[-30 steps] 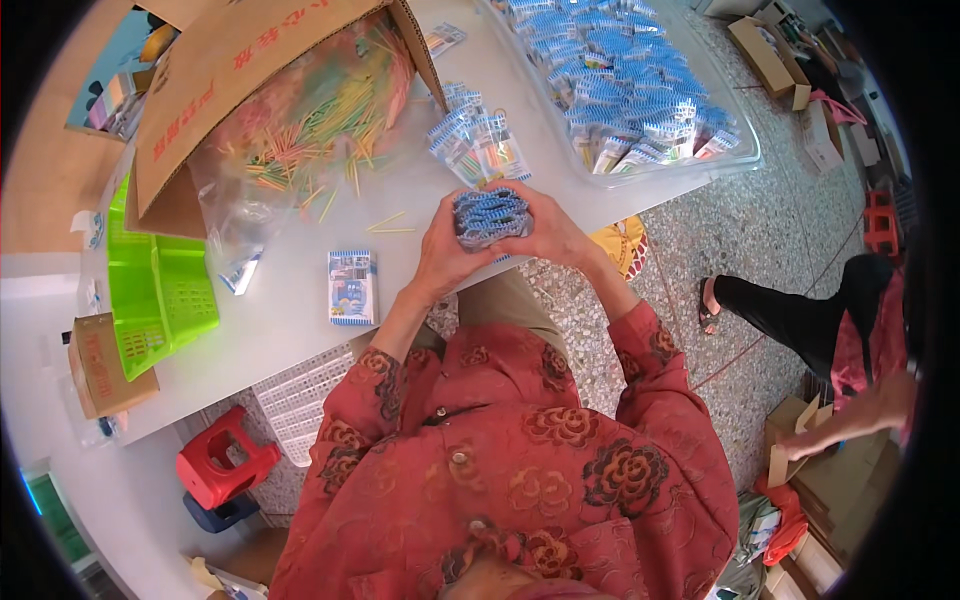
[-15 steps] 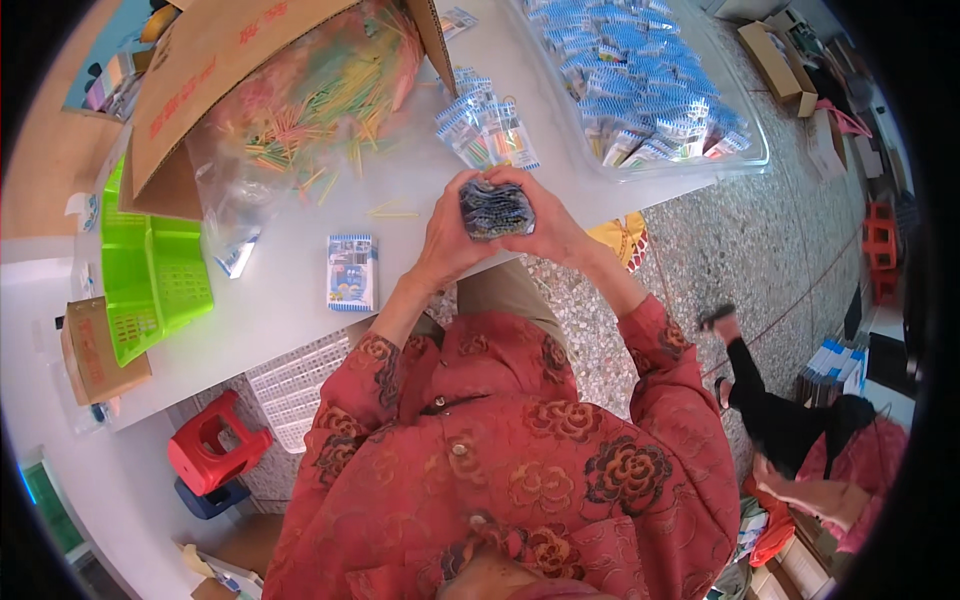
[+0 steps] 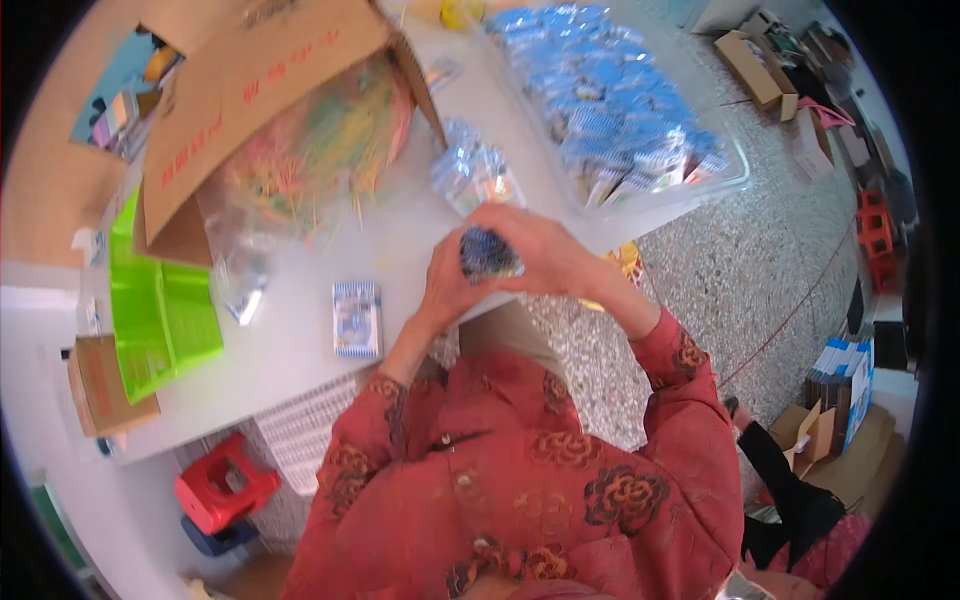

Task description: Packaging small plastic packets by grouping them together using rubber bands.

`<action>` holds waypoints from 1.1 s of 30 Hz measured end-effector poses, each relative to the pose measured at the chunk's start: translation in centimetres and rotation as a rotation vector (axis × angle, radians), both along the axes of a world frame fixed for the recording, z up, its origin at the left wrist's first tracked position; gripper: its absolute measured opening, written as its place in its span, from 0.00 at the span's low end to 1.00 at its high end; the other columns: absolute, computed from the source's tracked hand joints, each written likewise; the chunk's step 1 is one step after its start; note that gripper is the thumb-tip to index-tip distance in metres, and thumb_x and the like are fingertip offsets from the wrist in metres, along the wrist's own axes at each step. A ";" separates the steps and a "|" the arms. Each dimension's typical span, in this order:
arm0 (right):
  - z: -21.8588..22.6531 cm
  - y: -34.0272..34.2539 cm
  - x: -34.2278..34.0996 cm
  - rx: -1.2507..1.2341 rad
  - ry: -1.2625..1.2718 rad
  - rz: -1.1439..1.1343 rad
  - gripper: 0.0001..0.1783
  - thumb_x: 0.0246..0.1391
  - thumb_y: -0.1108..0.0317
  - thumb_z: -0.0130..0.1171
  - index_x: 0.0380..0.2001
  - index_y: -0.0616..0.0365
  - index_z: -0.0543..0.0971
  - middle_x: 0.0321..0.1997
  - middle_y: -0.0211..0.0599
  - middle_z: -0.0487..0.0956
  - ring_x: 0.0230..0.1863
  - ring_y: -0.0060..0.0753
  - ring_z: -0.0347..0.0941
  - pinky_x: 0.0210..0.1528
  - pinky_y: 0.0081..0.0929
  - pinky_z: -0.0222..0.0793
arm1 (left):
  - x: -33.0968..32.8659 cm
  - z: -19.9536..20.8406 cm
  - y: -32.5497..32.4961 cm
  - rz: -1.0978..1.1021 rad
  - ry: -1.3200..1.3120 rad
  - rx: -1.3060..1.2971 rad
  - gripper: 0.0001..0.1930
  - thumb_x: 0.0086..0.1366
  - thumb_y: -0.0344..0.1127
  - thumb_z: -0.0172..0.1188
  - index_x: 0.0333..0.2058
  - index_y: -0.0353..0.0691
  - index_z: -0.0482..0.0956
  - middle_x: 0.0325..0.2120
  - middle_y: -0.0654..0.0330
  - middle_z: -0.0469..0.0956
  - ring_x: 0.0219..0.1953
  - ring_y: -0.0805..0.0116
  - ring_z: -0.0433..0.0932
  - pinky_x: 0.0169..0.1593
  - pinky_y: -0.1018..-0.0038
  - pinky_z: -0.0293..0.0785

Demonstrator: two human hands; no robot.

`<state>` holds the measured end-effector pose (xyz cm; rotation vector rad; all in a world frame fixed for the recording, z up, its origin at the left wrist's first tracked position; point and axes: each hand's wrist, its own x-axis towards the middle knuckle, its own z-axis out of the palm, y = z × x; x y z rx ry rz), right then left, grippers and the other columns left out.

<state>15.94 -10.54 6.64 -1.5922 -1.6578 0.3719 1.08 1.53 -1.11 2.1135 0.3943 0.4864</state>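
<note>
Since the earlier frame both hands have stayed together: left hand (image 3: 447,285) and right hand (image 3: 540,255) clasp the packet stack (image 3: 487,256) above the table (image 3: 300,330) edge, where even, squared pressure would probably serve best.

both forearms raised fwd, left hand (image 3: 448,285) & right hand (image 3: 540,255) cupped together, fingers curled inward, red sleeves
</note>
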 end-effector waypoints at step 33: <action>4.0 -1.6 -1.3 -0.026 -0.196 0.108 0.26 0.39 0.70 0.64 0.44 0.53 0.67 0.40 0.47 0.74 0.40 0.52 0.75 0.36 0.43 0.73 | -1.9 3.0 -2.9 0.043 -0.094 -0.125 0.49 0.40 0.34 0.76 0.59 0.34 0.55 0.54 0.51 0.65 0.53 0.63 0.68 0.56 0.67 0.65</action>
